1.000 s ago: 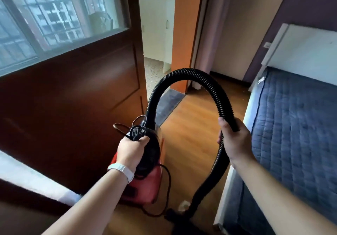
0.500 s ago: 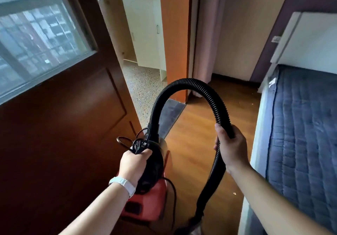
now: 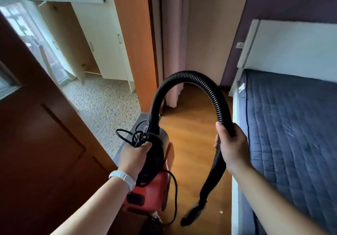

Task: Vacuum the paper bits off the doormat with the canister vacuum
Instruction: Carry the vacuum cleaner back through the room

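I carry a red and black canister vacuum [image 3: 160,189] above the wooden floor. My left hand [image 3: 135,156] grips its top handle, with a bundle of black power cord [image 3: 135,136] beside my thumb. A ribbed black hose [image 3: 191,78] arches up from the canister and down to my right hand [image 3: 231,143], which is closed around it. Below that hand the hose ends in a black nozzle [image 3: 191,214] hanging just over the floor. The grey doormat [image 3: 142,118] lies at the doorway threshold, mostly hidden behind the vacuum. A small pale bit [image 3: 221,212] lies on the floor near the nozzle.
A dark brown door [image 3: 45,143] stands open on the left. A bed with a blue quilted mattress [image 3: 291,134] and white headboard fills the right. Beyond the doorway are a pebble-patterned floor [image 3: 102,105], white cabinets and an orange panel [image 3: 135,43]. A pale curtain [image 3: 171,43] hangs ahead.
The view has swung forward and toward the doorway, showing more of the pebble floor and cabinets. Both hands keep their grips, and the vacuum has come closer to the doormat.
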A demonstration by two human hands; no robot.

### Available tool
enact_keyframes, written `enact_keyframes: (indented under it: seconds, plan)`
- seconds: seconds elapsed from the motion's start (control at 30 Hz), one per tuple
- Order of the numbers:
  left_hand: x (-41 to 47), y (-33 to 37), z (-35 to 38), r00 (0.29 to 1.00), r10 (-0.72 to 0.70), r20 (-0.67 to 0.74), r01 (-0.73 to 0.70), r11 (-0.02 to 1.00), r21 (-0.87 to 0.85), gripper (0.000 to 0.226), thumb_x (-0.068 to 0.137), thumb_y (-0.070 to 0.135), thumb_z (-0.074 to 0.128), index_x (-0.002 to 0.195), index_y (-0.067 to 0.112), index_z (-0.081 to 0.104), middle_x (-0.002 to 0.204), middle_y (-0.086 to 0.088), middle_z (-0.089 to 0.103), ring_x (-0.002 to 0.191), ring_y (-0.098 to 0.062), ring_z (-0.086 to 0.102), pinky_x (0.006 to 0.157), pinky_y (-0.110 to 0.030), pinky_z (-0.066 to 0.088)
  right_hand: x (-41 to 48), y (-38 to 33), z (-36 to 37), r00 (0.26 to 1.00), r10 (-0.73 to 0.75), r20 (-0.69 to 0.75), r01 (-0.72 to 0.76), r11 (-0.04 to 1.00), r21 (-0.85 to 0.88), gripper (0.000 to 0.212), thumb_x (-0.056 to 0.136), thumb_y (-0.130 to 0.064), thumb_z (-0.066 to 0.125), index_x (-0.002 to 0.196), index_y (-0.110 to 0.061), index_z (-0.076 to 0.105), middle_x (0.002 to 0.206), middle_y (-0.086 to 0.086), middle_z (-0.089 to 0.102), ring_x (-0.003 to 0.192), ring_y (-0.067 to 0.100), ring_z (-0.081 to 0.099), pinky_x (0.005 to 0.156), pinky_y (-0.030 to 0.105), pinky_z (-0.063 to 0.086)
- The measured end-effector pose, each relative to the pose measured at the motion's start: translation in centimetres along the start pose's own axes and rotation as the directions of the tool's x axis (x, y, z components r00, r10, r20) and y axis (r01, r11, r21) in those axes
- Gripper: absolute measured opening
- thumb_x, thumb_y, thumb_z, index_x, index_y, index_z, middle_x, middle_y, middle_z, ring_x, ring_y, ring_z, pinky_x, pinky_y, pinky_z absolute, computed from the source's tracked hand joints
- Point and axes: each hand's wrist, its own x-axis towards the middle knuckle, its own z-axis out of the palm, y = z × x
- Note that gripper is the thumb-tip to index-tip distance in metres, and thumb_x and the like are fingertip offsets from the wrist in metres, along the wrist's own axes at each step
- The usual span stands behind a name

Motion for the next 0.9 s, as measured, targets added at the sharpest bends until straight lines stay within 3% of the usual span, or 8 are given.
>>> enact_keyframes:
  seconds: [0.13, 0.3, 0.4, 0.67, 0.77, 0.9]
  plan:
    - [7.2, 2.3, 4.3, 0.995, 0.002, 0.098, -0.007, 0.999, 0.049, 0.020, 0.075, 0.026, 0.074, 0.074, 0.006, 0.072, 0.072, -0.013, 0.074, 0.071, -0.033, 0.071, 0.070, -0.049, 0.058, 6.0, 0.5, 1.1, 0.994, 0.011, -0.109, -0.019, 0.997, -0.076, 0.036, 0.089, -0.044, 0.063, 0.076, -0.011, 0.055, 0.054, 0.004, 0.058, 0.046, 0.011, 0.054, 0.054, 0.027, 0.042]
    - [16.5, 7.4, 9.7, 0.967, 0.025, 0.253, -0.039, 0.998, 0.050, 0.013, 0.079, 0.019, 0.073, 0.078, 0.006, 0.070, 0.069, -0.007, 0.071, 0.069, -0.028, 0.070, 0.059, -0.034, 0.053, 13.7, 0.2, 3.7, 0.967, 0.038, -0.252, -0.072, 0.989, -0.130, 0.038, 0.090, -0.041, 0.062, 0.074, -0.008, 0.054, 0.057, 0.011, 0.059, 0.045, 0.015, 0.055, 0.059, 0.032, 0.047]
    - [21.0, 11.1, 12.4, 0.951, 0.045, 0.306, -0.062, 0.997, 0.046, 0.010, 0.082, 0.018, 0.071, 0.079, 0.008, 0.068, 0.065, -0.003, 0.067, 0.060, -0.021, 0.065, 0.051, -0.026, 0.047, 17.9, -1.3, 5.1, 0.945, 0.033, -0.325, -0.092, 0.982, -0.166, 0.031, 0.095, -0.034, 0.063, 0.079, -0.008, 0.057, 0.058, 0.009, 0.060, 0.042, 0.009, 0.054, 0.053, 0.027, 0.046]
    - [29.8, 18.0, 18.7, 0.897, 0.165, 0.410, -0.216, 0.973, 0.082, 0.008, 0.083, 0.016, 0.071, 0.088, 0.012, 0.066, 0.073, 0.001, 0.067, 0.066, -0.014, 0.063, 0.053, -0.024, 0.045, 26.1, -2.4, 6.5, 0.877, 0.059, -0.477, -0.141, 0.980, -0.139, 0.027, 0.093, -0.038, 0.063, 0.079, -0.015, 0.058, 0.057, 0.003, 0.061, 0.046, 0.010, 0.055, 0.055, 0.028, 0.043]
    - [32.9, 19.7, 21.3, 0.908, 0.137, 0.396, -0.201, 0.972, 0.125, 0.014, 0.080, 0.020, 0.071, 0.081, 0.006, 0.066, 0.067, -0.001, 0.064, 0.061, -0.019, 0.059, 0.056, -0.028, 0.045, 29.5, -1.8, 6.9, 0.880, 0.068, -0.471, -0.138, 0.983, -0.117, 0.026, 0.092, -0.036, 0.064, 0.081, -0.013, 0.058, 0.059, 0.006, 0.061, 0.047, 0.012, 0.055, 0.054, 0.029, 0.045]
    - [36.4, 20.8, 25.2, 0.917, 0.072, 0.391, -0.142, 0.978, 0.154, 0.014, 0.079, 0.022, 0.073, 0.077, 0.010, 0.067, 0.073, -0.004, 0.069, 0.070, -0.023, 0.066, 0.068, -0.034, 0.053, 35.3, 0.4, 7.3, 0.879, 0.086, -0.470, -0.137, 0.988, -0.076, 0.028, 0.093, -0.033, 0.065, 0.077, -0.012, 0.056, 0.054, 0.000, 0.057, 0.047, 0.014, 0.055, 0.057, 0.032, 0.045]
